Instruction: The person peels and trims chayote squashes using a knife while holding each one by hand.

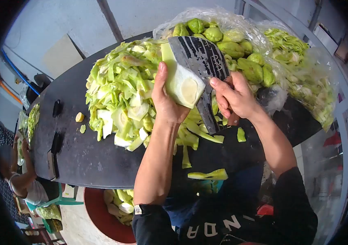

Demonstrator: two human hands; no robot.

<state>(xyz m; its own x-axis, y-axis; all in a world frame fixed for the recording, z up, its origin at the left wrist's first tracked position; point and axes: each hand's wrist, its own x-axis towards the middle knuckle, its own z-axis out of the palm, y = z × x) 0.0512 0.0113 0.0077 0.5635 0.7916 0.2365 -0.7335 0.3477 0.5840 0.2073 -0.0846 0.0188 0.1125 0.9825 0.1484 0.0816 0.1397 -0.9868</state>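
My left hand [166,100] is closed around a pale, cut chayote [178,83], whose round seed core shows on the face toward me. In my right hand [236,96] is the handle of a broad dark cleaver [198,57] with worn black coating. The blade stands against the far right side of the chayote; its exact contact with the flesh is hidden. Behind my left hand lies a big heap of green chayote slices and peelings [119,90]. Several whole green chayotes [249,70] sit beyond my right hand.
A clear plastic bag [312,81] of shredded green pieces lies at the right of the dark table [96,163]. Two black-handled tools [55,143] rest at the left. Below stands a red tub [94,208] of cut pieces. Another person [23,171] sits far left.
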